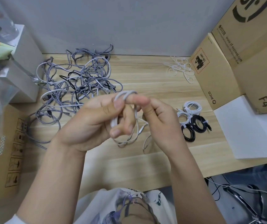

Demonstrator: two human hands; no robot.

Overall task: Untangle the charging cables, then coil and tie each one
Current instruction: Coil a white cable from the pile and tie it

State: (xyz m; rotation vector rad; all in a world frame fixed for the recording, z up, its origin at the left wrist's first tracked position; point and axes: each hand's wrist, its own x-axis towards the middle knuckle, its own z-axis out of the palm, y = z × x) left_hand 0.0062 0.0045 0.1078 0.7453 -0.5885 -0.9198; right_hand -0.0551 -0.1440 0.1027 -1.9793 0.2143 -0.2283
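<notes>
Over the middle of the wooden table (153, 162), my left hand (97, 122) grips a partly coiled white cable (124, 95), its loops wrapped over my fingers. My right hand (160, 120) pinches the same cable beside the left hand; a loose end hangs below (146, 141). A tangled heap of grey braided, white and black cables (79, 84) lies at the back left. Several coiled and tied cables, white (191, 108) and black (195, 125), sit to the right of my hands. A pile of white ties (180, 68) lies at the back right.
Cardboard boxes (236, 62) stand along the right side, with a white sheet (249, 128) in front of them. White boxes (24, 65) and plastic bags fill the left edge, and a brown carton (8, 151) lies at the near left. A grey wall backs the table.
</notes>
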